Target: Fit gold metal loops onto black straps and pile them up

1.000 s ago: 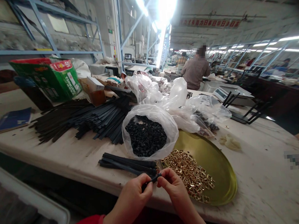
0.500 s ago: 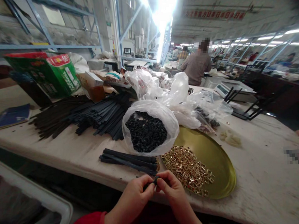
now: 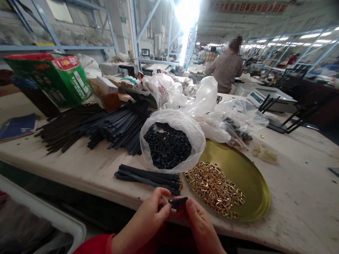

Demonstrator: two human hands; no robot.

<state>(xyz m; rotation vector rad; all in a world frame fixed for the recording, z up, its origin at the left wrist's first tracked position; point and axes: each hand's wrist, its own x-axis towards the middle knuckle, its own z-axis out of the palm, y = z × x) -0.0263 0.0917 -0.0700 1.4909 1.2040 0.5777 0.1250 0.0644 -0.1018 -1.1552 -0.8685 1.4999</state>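
A black strap (image 3: 179,202) stretches between my two hands just in front of the table edge. My left hand (image 3: 151,215) pinches it between thumb and fingers, with a small gold glint, perhaps a buckle, beside the thumb. At the other end, my right hand (image 3: 201,221) grips the strap's tip; its fingers are partly hidden behind the thumb. Beyond the hands lies a small bundle of black straps (image 3: 147,179) with gold pieces at its right ends. Gold buckles (image 3: 214,187) are heaped on a round gold tray (image 3: 248,175). A white plastic bag (image 3: 198,140) holds many small black pieces (image 3: 167,146).
Long dark straps (image 3: 114,127) are spread at the back left, near a blue booklet (image 3: 14,128) and a green box (image 3: 64,80). Clear plastic bags (image 3: 202,101) stand behind the tray. A white bin (image 3: 77,226) is below left. A person (image 3: 226,69) stands farther back.
My hands have moved slightly apart, and more of the black strap shows between them. The right hand has shifted a little down and right. The camera view has shifted slightly.
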